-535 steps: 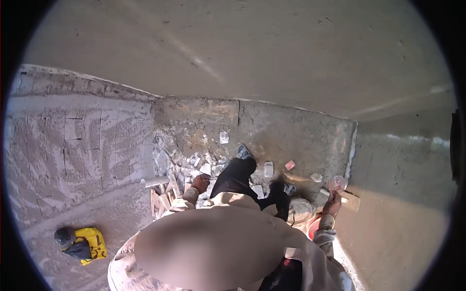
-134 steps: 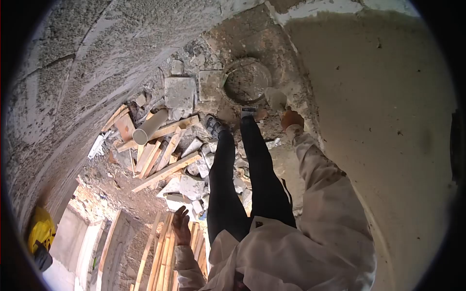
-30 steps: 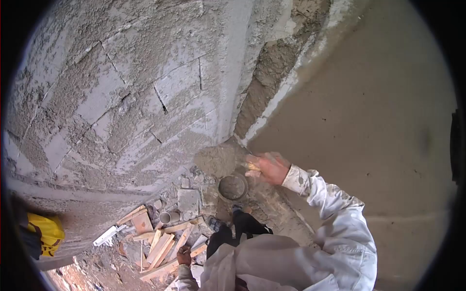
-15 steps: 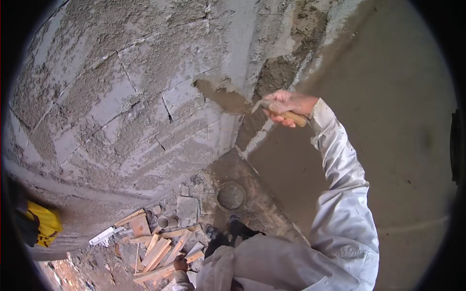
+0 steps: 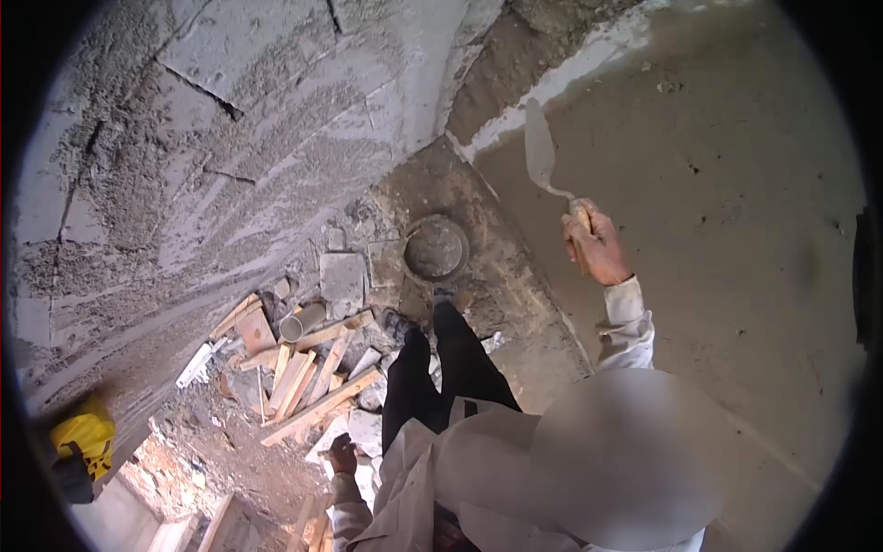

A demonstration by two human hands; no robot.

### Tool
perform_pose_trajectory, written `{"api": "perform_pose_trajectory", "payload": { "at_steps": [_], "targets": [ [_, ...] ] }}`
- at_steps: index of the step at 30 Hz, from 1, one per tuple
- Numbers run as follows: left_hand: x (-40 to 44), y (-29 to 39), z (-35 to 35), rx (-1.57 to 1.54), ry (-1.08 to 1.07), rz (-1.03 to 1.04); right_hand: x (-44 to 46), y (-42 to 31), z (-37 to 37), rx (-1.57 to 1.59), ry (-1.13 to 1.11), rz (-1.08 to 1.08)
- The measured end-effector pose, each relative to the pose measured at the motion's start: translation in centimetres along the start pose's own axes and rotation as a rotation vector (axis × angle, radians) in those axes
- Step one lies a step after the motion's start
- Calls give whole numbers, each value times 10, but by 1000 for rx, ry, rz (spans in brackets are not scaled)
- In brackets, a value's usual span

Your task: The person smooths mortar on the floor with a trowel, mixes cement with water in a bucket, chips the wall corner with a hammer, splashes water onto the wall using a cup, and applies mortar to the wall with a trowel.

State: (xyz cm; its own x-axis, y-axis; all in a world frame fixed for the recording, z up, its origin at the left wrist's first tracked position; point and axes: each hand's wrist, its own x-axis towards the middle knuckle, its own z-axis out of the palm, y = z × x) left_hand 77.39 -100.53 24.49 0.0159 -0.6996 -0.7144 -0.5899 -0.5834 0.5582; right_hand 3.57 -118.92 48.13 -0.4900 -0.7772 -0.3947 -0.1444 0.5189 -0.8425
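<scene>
My right hand (image 5: 600, 244) is closed around the wooden handle of a trowel (image 5: 541, 152). The trowel's pointed blade faces away from me, over the smooth brown-grey plastered surface, with its tip close to a whitish edge strip. Low in the view, my left hand (image 5: 343, 454) hangs by my side above the rubble, its fingers loosely apart and holding nothing. A round container (image 5: 435, 250) with grey material inside sits on the ground just beyond my feet.
A rough grey block wall (image 5: 230, 138) with mortar patches fills the left. Wood offcuts (image 5: 313, 382), a pipe piece (image 5: 302, 321) and broken slabs (image 5: 342, 279) litter the ground. A yellow bag-like thing (image 5: 85, 434) is at the far left. A blurred patch hides the lower right.
My right hand has come away from the wall patch, bringing the trowel blade into full view. The camera has tilted lower, showing more of my legs and the ground. My left hand shows more.
</scene>
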Motion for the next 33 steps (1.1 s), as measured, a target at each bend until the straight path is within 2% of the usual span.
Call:
{"api": "perform_pose_trajectory", "payload": {
  "at_steps": [1, 3, 5, 6, 7, 11, 13, 15, 16, 18, 21, 24, 26, 28, 30, 31, 33],
  "targets": [
    [-1, 44, 2, -33, 26, -169, 15, 76, 40, -58, -32, 75],
    [-5, 96, 9, -306, 36, -180, 34, 247, 117, -698, 105, -151],
    [-4, 139, 22, -330, 15, -113, 43, 316, 162, -931, -78, 106],
    [-5, 153, 32, -349, 32, -167, 55, 350, 182, -1046, -165, 223],
    [-5, 165, 43, -322, 53, -249, 66, 387, 198, -1115, -137, 190],
    [-21, 122, 78, -199, 26, -443, 134, 520, 257, -1323, -14, 50],
    [-39, 79, 90, -119, 12, -569, 168, 569, 301, -1275, 40, 39],
    [-64, 36, 90, -10, -16, -608, 187, 629, 353, -1031, 5, -24],
    [-66, 38, 95, -75, 57, -731, 193, 621, 372, -1019, -153, 96],
    [-64, 38, 97, -184, 89, -797, 217, 568, 397, -970, -454, 327],
    [-48, 54, 98, -218, 62, -855, 195, 654, 419, -656, -170, 146],
    [-34, 62, 86, -265, 55, -751, 160, 623, 381, -587, -144, 70],
    [-26, 76, 72, -202, -8, -642, 141, 533, 344, -761, -238, 141],
    [-21, 85, 59, -238, -25, -536, 113, 495, 316, -739, -169, 34],
    [-20, 88, 43, -255, -32, -420, 90, 421, 287, -759, -185, 101],
    [-18, 97, 38, -332, -10, -400, 79, 385, 269, -745, -180, 54],
    [-18, 86, 23, -291, -13, -270, 56, 301, 236, -739, -156, 3]
  ]
}}
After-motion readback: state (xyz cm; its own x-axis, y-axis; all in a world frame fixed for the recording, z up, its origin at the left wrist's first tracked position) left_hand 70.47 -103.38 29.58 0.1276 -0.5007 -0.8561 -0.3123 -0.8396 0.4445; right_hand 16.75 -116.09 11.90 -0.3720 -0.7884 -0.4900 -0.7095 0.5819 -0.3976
